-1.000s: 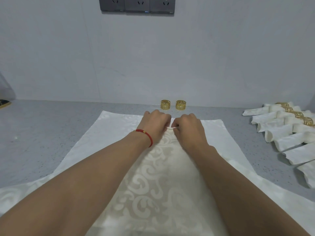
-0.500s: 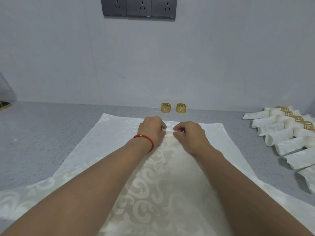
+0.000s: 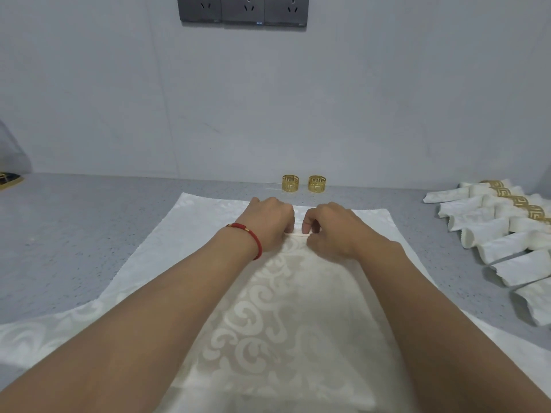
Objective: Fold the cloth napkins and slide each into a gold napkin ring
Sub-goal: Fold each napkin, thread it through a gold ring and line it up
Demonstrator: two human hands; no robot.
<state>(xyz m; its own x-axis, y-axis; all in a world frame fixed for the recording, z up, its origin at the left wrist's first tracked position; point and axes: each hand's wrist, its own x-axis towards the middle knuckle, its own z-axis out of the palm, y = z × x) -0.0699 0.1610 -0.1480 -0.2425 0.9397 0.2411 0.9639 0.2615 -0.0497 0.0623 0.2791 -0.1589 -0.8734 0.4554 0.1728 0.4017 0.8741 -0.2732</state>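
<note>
A white patterned cloth napkin (image 3: 277, 308) lies spread on the grey counter, with another white cloth (image 3: 185, 231) under it. My left hand (image 3: 268, 225) and my right hand (image 3: 331, 231) sit side by side at the napkin's far tip. Both pinch a small rolled fold of the napkin between curled fingers and thumbs. Two gold napkin rings (image 3: 290, 183) (image 3: 316, 183) stand upright just beyond my hands, near the wall.
Several rolled napkins in gold rings (image 3: 507, 222) lie in a row at the right of the grey counter (image 3: 74, 234). A dark object (image 3: 9, 180) sits at the far left edge. Grey wall sockets (image 3: 243, 8) are above.
Both hands have drawn slightly toward me, rolling the napkin's far tip into a small fold. The camera has tilted up a little.
</note>
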